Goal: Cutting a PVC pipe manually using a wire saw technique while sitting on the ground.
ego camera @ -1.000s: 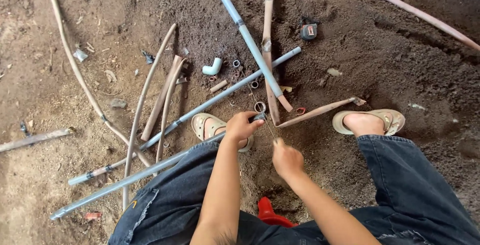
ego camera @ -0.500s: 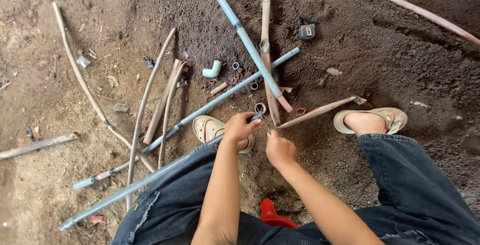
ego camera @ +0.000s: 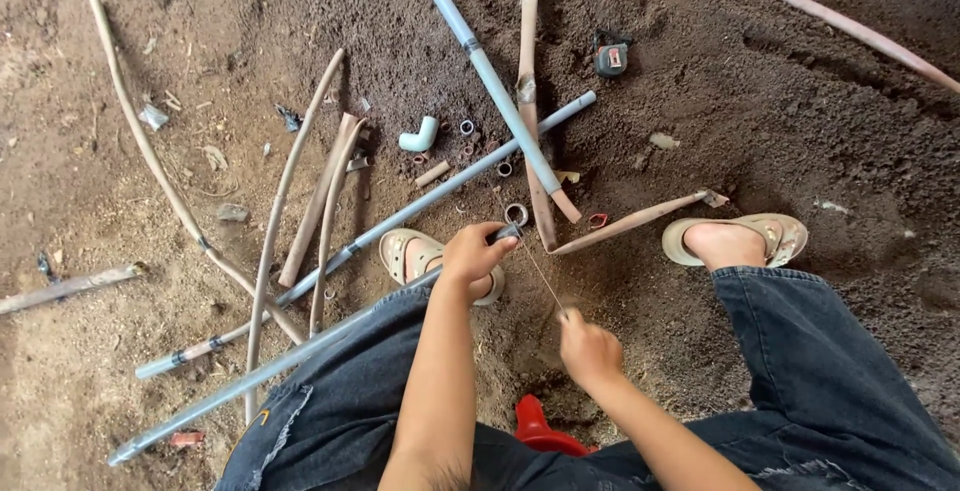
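My left hand [ego camera: 475,253] is closed round the near end of a long grey pipe [ego camera: 250,381], which slants down to the lower left across my left knee. Beside it, my left foot rests in a tan sandal [ego camera: 405,251]. My right hand [ego camera: 590,349] pinches the lower end of a thin straight strip or wire [ego camera: 542,279]. The strip runs up to the pipe end at my left hand, and I cannot tell exactly what it is. A small pipe ring [ego camera: 516,214] lies on the dirt just above my left hand.
More pipes cross on the dirt: a second grey pipe [ego camera: 440,186], a blue-grey one [ego camera: 490,76] and several brown ones [ego camera: 320,201]. A white elbow fitting [ego camera: 420,136] and a tape measure [ego camera: 610,59] lie farther off. A red stool [ego camera: 540,431] is under me.
My right hand edged up toward the pipe end, then drew back toward me with the thin strip. My left hand has stayed on the pipe.
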